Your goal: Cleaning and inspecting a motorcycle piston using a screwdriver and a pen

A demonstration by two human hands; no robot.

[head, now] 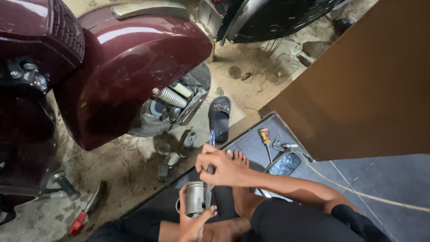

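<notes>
Left hand [193,220] grips smooth metal piston [195,198] over lap. Right hand [220,166] pinches blue-handled screwdriver [210,166], shaft against piston. Glossy maroon scooter [116,67], black slipper [219,117] on gritty concrete floor [121,170].

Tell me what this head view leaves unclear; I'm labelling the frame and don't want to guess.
- Tip of the thin blue-handled tool: hidden behind the right hand and the shiny metal cylinder.
- Cylinder's far side and bottom: covered by the left hand.
- Maroon scooter: cut off by the top and left edges.
- Small metal parts on the dirt floor: too small to identify.
- Red-handled tool: its head is indistinct.
</notes>
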